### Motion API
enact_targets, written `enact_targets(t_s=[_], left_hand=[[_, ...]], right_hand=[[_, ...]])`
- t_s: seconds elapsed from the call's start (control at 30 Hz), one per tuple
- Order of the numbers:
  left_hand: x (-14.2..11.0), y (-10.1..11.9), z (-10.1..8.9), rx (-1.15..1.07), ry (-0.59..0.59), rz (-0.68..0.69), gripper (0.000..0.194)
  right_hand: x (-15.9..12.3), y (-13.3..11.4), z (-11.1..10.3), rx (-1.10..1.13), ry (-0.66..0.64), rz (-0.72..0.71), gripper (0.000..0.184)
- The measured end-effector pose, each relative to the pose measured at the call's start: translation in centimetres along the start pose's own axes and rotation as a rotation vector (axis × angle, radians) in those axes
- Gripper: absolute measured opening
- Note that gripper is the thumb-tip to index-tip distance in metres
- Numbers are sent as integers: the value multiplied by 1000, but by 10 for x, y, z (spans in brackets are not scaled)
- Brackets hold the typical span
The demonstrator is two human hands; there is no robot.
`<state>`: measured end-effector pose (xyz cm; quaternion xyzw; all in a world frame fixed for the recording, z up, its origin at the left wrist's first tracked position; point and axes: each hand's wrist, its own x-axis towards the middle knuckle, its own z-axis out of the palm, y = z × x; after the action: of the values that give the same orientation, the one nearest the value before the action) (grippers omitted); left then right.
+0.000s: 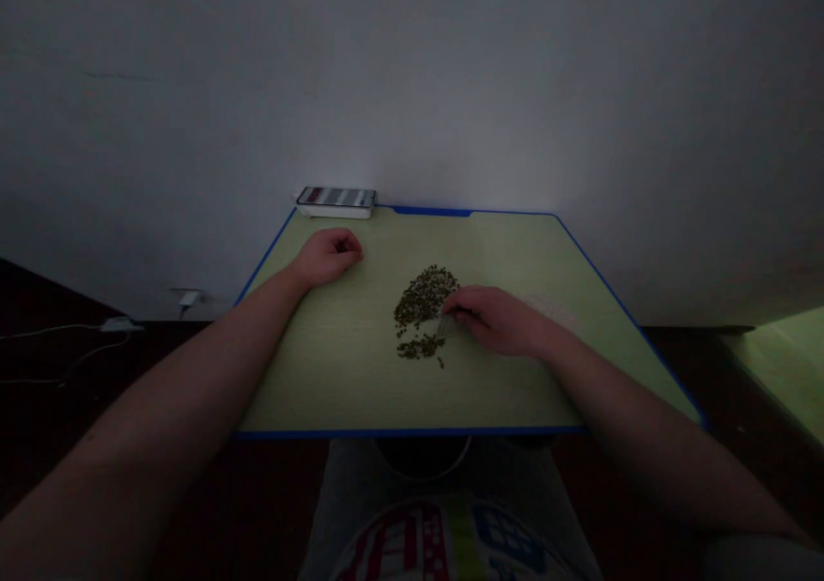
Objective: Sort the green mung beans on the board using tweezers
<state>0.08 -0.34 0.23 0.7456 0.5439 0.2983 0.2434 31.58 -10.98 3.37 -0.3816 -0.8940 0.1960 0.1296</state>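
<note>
A heap of dark greenish-brown seeds or grains (421,296) lies in the middle of the pale green table (335,384), with a smaller strip of them at its near side. My right hand (493,317) pinches a thin, pale tool (443,325), perhaps a fork, whose end is down among the grains. Dim light leaves its exact kind unclear. To the left of the heap, my left hand (327,257) rests on the table with its fingers loosely curled, and I see nothing in it. Beyond my right wrist, faint whitish bits (552,308) are spread on the tabletop.
A phone (338,196) lies on a white box (341,211) at the table's far left corner. The wall (425,92) stands right behind the table. A plug (189,299) and cables are at the left. Below the near edge, a dark round container (423,461) sits between my legs.
</note>
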Motion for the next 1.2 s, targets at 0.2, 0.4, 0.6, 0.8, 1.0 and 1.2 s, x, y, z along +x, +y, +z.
enact_targets(t_s=[0.2,0.4,0.6,0.8,1.0,1.2], left_hand=[[-1,5,-1,12,-12,-20,19],[0,4,-1,2,-1,-13,18],[0,0,0,7,4,3,19],[-1,5,-1,-7,8,-17,19],[0,3,-1,-8,5,-5,20],[-1,4,-1,1,9,-15,19]], right_hand=[[-4,1,-3,27,-21,-17,28],[2,3,3,16,69,36,29],[4,2,6,-21,43,3,29],[-1,1,3,10,24,16,30],[-3,1,3,26,12,8,29],[-3,-1,3,23,12,38,30]])
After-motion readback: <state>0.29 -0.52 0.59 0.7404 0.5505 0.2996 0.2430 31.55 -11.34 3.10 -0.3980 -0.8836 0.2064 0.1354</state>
